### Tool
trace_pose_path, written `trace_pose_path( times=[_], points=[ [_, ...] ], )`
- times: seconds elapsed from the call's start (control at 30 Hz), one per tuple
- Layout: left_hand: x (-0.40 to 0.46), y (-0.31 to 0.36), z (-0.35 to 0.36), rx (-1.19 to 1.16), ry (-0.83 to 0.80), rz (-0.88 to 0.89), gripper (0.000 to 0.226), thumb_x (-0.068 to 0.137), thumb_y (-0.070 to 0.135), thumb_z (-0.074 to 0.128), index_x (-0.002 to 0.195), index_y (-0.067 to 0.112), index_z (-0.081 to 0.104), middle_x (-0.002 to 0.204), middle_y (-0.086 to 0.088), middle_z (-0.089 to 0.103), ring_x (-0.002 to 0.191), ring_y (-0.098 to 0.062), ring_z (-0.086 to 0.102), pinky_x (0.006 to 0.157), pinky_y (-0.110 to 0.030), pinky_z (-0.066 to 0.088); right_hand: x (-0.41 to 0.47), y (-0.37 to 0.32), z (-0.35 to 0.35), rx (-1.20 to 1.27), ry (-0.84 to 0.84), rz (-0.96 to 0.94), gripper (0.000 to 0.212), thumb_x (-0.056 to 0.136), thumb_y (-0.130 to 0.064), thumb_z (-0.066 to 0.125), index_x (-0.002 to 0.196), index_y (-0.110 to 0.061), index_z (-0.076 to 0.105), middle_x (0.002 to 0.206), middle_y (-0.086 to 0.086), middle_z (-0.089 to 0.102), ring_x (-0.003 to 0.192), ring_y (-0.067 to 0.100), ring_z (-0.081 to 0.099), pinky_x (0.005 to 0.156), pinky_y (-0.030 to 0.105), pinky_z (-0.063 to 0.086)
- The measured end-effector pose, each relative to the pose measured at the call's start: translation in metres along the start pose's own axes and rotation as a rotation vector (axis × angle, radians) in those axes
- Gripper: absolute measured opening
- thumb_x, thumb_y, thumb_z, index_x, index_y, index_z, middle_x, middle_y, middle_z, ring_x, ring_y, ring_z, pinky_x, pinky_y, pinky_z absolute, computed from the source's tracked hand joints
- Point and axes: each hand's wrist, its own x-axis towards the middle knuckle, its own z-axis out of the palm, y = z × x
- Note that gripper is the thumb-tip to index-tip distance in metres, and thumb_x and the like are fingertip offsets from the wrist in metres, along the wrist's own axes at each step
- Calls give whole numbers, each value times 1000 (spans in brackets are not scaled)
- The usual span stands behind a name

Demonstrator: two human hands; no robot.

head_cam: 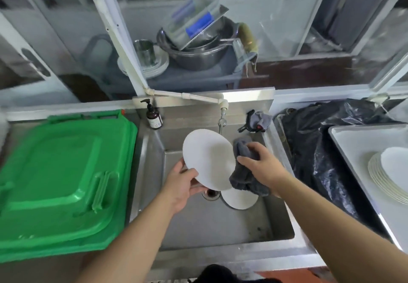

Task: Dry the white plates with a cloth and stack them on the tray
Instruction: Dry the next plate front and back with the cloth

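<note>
A white plate (pixel 207 158) is held tilted above the steel sink (pixel 220 223). My left hand (pixel 183 184) grips its lower left edge, thumb on the face. My right hand (pixel 258 164) grips a dark grey cloth (pixel 245 178) against the plate's right edge. Another white plate (pixel 239 200) lies in the sink by the drain, partly hidden under the cloth. At the far right a stack of white plates (pixel 388 176) sits on a white tray (pixel 353 148).
A large green lid (pixel 64 179) covers the counter on the left. A brown soap pump bottle (pixel 153 117) and a tap (pixel 223 117) stand behind the sink. Black plastic sheeting (pixel 315 150) lies between sink and tray. Steel bowls and plates sit behind the glass.
</note>
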Motion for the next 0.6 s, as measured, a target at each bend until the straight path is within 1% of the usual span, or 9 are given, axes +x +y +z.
trace_pose_path(
  times=[0.07,0.13,0.17,0.23,0.27,0.33,0.4,0.5,0.6],
  points=[
    [-14,4,13,-10,-7,50,50,97,-9,52,139,17,56,111,-5,79,94,-34,79,77,-54,65,-4,-11,-9,-145,-27,-140,39,92,-48,71,128,-49,54,109,-32,59,97,0,62,83,23,56],
    [-28,7,28,-5,-24,104,45,97,-9,52,133,18,60,106,-2,80,92,-34,79,73,-50,65,-10,-22,-16,-286,-51,-296,40,97,-46,67,131,-55,50,113,-31,59,96,1,61,75,12,48],
    [-35,9,36,-2,-33,131,44,97,-9,52,130,18,61,105,-3,80,92,-34,79,72,-49,65,-11,-27,-19,-360,-50,-385,42,99,-44,66,136,-52,49,121,-22,61,101,7,61,79,14,46],
    [-49,14,52,1,-51,187,46,95,-8,53,124,25,65,107,-5,79,93,-36,78,72,-48,65,-12,-39,-26,-510,-28,-543,48,101,-41,63,146,-43,46,138,-2,58,115,23,60,89,27,45],
    [-56,18,59,6,-56,216,49,95,-8,54,121,32,67,107,-3,78,94,-35,78,73,-49,65,-13,-47,-29,-569,-7,-584,52,102,-40,61,150,-40,43,141,5,56,118,30,59,91,34,47],
    [-68,27,72,20,-66,268,59,96,-8,53,108,47,72,105,1,79,94,-32,79,76,-51,65,-15,-61,-36,-642,59,-632,54,104,-39,59,155,-37,40,135,13,54,115,37,58,90,43,51],
    [-78,37,81,19,-76,318,64,96,-10,52,101,50,74,106,2,79,96,-32,78,79,-55,65,-17,-72,-41,-649,142,-684,50,104,-37,59,152,-33,47,128,15,52,109,39,57,84,43,50],
    [-89,50,89,1,-89,378,65,95,-10,52,103,50,75,110,1,78,98,-33,78,80,-56,65,-22,-85,-47,-622,256,-727,42,104,-41,57,144,-29,55,126,12,52,98,38,60,75,39,47],
    [-95,63,91,-6,-91,417,59,96,-10,53,121,42,68,114,0,78,100,-32,77,76,-52,65,-31,-98,-50,-604,281,-712,37,103,-48,55,135,-30,57,123,6,56,93,33,63,72,39,52]
  ],
)
